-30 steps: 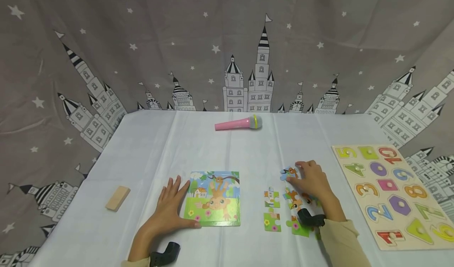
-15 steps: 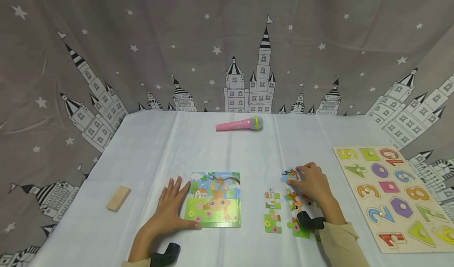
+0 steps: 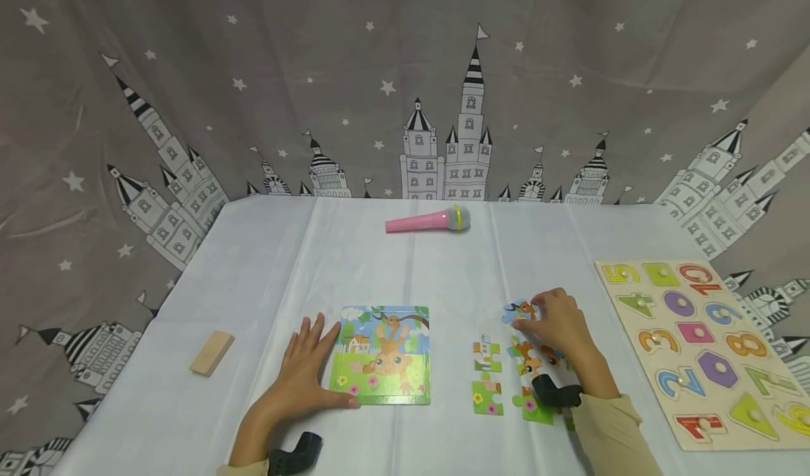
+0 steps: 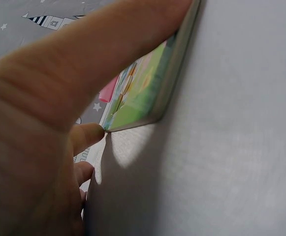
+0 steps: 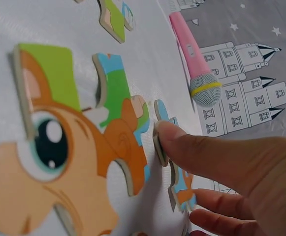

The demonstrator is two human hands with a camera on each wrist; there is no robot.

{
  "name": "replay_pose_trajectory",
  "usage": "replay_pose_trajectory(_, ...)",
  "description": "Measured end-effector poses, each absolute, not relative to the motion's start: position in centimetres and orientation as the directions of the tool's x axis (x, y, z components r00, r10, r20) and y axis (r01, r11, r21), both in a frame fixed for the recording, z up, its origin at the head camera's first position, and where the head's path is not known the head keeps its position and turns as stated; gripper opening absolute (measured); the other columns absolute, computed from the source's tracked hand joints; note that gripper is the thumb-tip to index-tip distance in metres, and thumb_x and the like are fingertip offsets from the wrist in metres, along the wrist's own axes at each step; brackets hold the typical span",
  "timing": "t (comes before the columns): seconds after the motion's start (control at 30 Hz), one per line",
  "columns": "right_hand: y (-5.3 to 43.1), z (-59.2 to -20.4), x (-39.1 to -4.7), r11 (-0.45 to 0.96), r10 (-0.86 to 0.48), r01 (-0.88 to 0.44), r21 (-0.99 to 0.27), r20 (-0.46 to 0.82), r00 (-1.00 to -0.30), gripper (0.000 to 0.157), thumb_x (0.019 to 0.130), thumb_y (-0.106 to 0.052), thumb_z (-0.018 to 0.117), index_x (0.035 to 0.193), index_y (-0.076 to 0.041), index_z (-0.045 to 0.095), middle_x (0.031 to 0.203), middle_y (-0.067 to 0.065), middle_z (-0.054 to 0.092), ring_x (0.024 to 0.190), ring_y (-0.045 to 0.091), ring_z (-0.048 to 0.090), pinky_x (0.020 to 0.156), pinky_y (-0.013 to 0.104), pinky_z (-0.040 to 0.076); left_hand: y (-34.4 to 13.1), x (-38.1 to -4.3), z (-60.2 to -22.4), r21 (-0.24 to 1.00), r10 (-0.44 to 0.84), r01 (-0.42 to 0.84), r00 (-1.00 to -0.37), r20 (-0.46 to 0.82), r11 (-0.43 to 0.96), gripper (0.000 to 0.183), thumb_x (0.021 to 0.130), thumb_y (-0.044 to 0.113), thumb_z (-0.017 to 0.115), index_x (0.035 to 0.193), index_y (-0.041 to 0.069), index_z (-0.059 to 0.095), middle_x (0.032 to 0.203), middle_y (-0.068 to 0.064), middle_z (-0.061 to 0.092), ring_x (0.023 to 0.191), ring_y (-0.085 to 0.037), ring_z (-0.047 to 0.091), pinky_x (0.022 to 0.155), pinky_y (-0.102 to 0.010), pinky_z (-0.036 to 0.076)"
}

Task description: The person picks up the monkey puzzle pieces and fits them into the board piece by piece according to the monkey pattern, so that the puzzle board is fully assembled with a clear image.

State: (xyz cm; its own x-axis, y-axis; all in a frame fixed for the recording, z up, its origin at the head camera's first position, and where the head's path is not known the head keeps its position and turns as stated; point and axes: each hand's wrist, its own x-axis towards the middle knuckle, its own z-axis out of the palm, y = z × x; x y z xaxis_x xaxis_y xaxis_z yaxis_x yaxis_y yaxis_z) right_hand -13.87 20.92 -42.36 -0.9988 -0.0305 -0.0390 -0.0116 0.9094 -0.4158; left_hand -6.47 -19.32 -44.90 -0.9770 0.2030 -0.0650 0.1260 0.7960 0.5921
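Note:
My left hand [image 3: 300, 377] lies spread at the left side of a square giraffe puzzle board [image 3: 386, 363], with thumb and index finger touching its edges. In the left wrist view the thumb crosses in front of the board [image 4: 138, 101]. At the right, my right hand [image 3: 560, 328] pinches a blue puzzle piece [image 3: 520, 311] with a small brown animal on it, between thumb and fingers. Just below it lie joined giraffe pieces [image 3: 525, 363], partly hidden by the hand and wrist camera. In the right wrist view the giraffe's eye piece [image 5: 51, 142] shows large.
Two pieces, a house piece [image 3: 486, 356] and a flower piece [image 3: 486, 397], lie between the board and the right hand. A wooden number board [image 3: 692, 391] is at the far right. A pink microphone [image 3: 420, 222] lies at the back, a wooden block [image 3: 211, 354] at the left.
The right hand and its blue piece have shifted very slightly toward the giraffe pieces. The left hand and the board stay in place.

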Motion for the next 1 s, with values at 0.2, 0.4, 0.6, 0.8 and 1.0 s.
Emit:
replay_pose_trajectory(0.2, 20.99, -42.33, -13.79, 0.897, -0.014, 0.0, -0.443, -0.028, -1.0, 0.056, 0.07, -0.039, 0.075, 0.103, 0.002, 0.055, 0.099, 0.02, 0.056, 0.09, 0.033, 0.05, 0.07, 0.047, 0.041, -19.33, -6.53, -45.06, 0.581, 0.207, 0.132, -0.976, -0.064, 0.803, 0.121, 0.045, 0.06, 0.079, 0.142, 0.008, 0.028, 0.152, -0.022, 0.007, 0.139, -0.041, -0.005, 0.11, -0.059, -0.001)
replay_pose_trajectory(0.4, 20.88, -42.57, -13.38, 0.869, -0.029, -0.031, -0.495, 0.012, -1.0, 0.05, 0.073, -0.032, 0.074, 0.105, -0.001, 0.051, 0.095, 0.017, 0.061, 0.081, 0.026, 0.055, 0.07, 0.043, 0.039, -19.31, -6.48, -45.06, 0.598, 0.209, 0.136, -0.976, -0.054, 0.79, 0.12, 0.045, 0.059, 0.079, 0.142, 0.008, 0.029, 0.151, -0.022, 0.007, 0.139, -0.041, -0.005, 0.11, -0.058, -0.002)
replay_pose_trajectory(0.6, 20.87, -42.66, -13.17, 0.796, -0.054, -0.074, -0.601, 0.052, -0.997, 0.036, 0.078, -0.016, 0.07, 0.105, -0.004, 0.05, 0.089, 0.012, 0.059, 0.071, 0.015, 0.052, 0.058, 0.026, 0.04, -19.37, -6.44, -45.17, 0.599, 0.214, 0.138, -0.975, -0.056, 0.788, 0.12, 0.046, 0.058, 0.079, 0.142, 0.008, 0.028, 0.152, -0.022, 0.006, 0.139, -0.041, -0.006, 0.11, -0.058, -0.002)
replay_pose_trajectory(0.8, 20.74, -42.13, -13.03, 0.761, -0.051, -0.054, -0.647, 0.022, -0.998, 0.028, 0.081, -0.013, 0.066, 0.105, -0.006, 0.052, 0.089, 0.011, 0.061, 0.072, 0.015, 0.055, 0.06, 0.025, 0.043, -19.33, -6.5, -45.0, 0.592, 0.209, 0.137, -0.976, -0.055, 0.794, 0.119, 0.046, 0.058, 0.079, 0.142, 0.008, 0.028, 0.151, -0.022, 0.007, 0.139, -0.041, -0.005, 0.11, -0.059, -0.001)
replay_pose_trajectory(1.0, 20.2, -42.15, -13.1, 0.664, -0.064, -0.036, -0.747, -0.009, -0.998, 0.021, 0.083, -0.01, 0.064, 0.102, -0.006, 0.057, 0.093, 0.012, 0.064, 0.076, 0.013, 0.058, 0.064, 0.02, 0.047, -19.45, -6.48, -44.99, 0.596, 0.212, 0.139, -0.976, -0.054, 0.791, 0.119, 0.047, 0.058, 0.079, 0.142, 0.007, 0.028, 0.151, -0.022, 0.006, 0.139, -0.041, -0.006, 0.11, -0.059, -0.002)
